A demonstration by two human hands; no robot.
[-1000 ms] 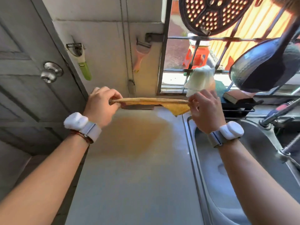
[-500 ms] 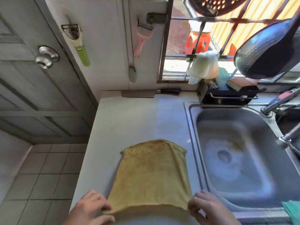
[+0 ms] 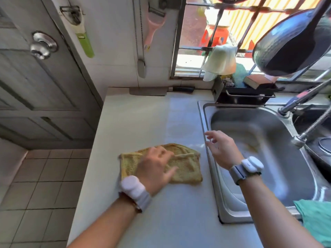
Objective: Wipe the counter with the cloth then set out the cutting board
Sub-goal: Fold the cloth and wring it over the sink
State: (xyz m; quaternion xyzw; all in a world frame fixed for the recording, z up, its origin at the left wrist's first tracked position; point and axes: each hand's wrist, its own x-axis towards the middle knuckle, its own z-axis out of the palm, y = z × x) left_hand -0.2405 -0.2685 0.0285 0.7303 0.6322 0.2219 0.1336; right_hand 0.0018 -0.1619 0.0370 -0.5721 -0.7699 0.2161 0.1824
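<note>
The yellow cloth (image 3: 186,163) lay folded on the counter (image 3: 136,122), just beside the sink (image 3: 206,119) rim and well clear of the counter's left edge. The left hand (image 3: 155,169) pressed flat on the cloth, fingers spread, gripping nothing. The right hand (image 3: 221,149) hovered above the sink rim, fingers loosely apart and empty. Bare counter extended from the cloth to the back wall, where a cleaver (image 3: 152,91) lay flat against the wall. A black rack (image 3: 243,95) stood behind the sink. A hanging pan (image 3: 290,45) was cut off at the right frame edge. Both hands were motion-blurred. No cutting board could be made out.
</note>
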